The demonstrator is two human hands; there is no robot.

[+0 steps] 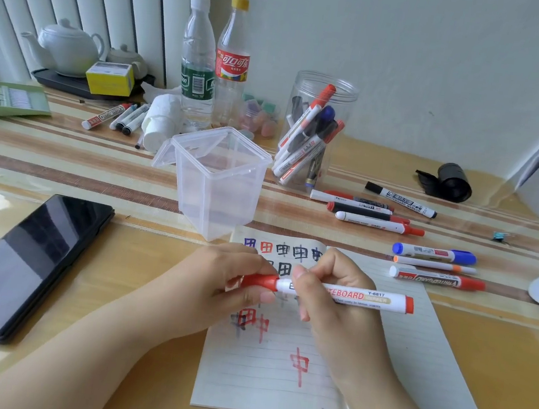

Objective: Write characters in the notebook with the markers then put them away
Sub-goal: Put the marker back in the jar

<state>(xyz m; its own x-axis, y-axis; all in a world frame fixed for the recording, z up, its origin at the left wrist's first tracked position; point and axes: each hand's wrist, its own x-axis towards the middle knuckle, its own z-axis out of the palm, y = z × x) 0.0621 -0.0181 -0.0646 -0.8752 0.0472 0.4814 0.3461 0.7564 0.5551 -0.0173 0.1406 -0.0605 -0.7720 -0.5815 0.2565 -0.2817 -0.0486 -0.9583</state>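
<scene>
Head view, one item per entry: red whiteboard marker [345, 295], lying level and crosswise above the open notebook [275, 368], cap end to the left, red butt end to the right, held between both hands over the upper half of the lined page. Left hand [217, 283], forearm entering from the near left, fingers curled round the red cap [260, 281], thumb along its near side. Right hand [329, 289], forearm entering from the near right, fingers and thumb wrapped round the white barrel just right of the cap; whether the cap is fully seated cannot be told. Notebook, flat on the table [119, 254] at centre near, bearing blue, red and black characters along its far edge and red characters lower on the page. Clear square container [218, 181], lid hinged open, touching or just beyond the notebook's far edge. Round clear jar [314, 131], farther right, holding several markers upright and leaning. Loose markers: a group [372, 213] right of the container, three more [437, 264] just right of the notebook, another cluster [116, 117] at far left. Black phone [23, 262], near left of the left hand. Two plastic bottles [214, 61] and a white teapot [67, 43] stand along the far edge.
</scene>
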